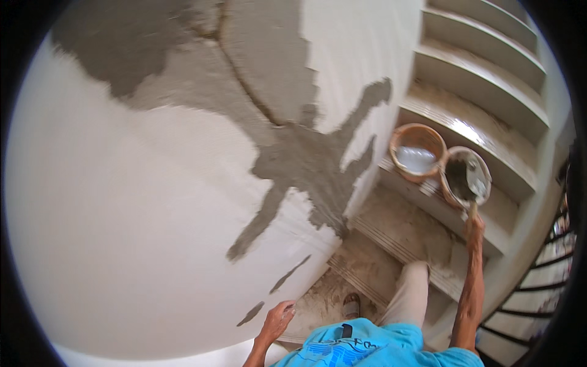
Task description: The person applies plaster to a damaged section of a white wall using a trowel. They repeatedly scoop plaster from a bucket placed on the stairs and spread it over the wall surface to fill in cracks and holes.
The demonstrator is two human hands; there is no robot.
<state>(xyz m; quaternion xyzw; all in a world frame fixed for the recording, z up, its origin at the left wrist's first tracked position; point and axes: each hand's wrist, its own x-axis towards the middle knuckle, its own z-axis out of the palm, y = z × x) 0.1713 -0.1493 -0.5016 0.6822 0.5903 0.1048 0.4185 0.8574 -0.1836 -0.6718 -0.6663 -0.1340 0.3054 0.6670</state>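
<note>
My right hand (475, 225) grips the handle of a trowel (475, 178) whose blade is in a bucket of grey mortar (457, 177). Just left of it, a second orange bucket (419, 133) holds pale, cloudy liquid. Both sit on a stair step. My left hand (278, 318) is low beside the white curved wall (122, 214), fingers curled, and what they may hold is unclear. Grey patches (293, 153) of mortar cover parts of the wall, with a dark channel (244, 79) running down through the upper patch.
Dirty stairs (397, 226) climb along the right of the wall, curving upward. A black metal railing (532, 312) lines their outer edge at the right. My legs (406, 287) and sandalled foot (351, 306) are on the lower steps.
</note>
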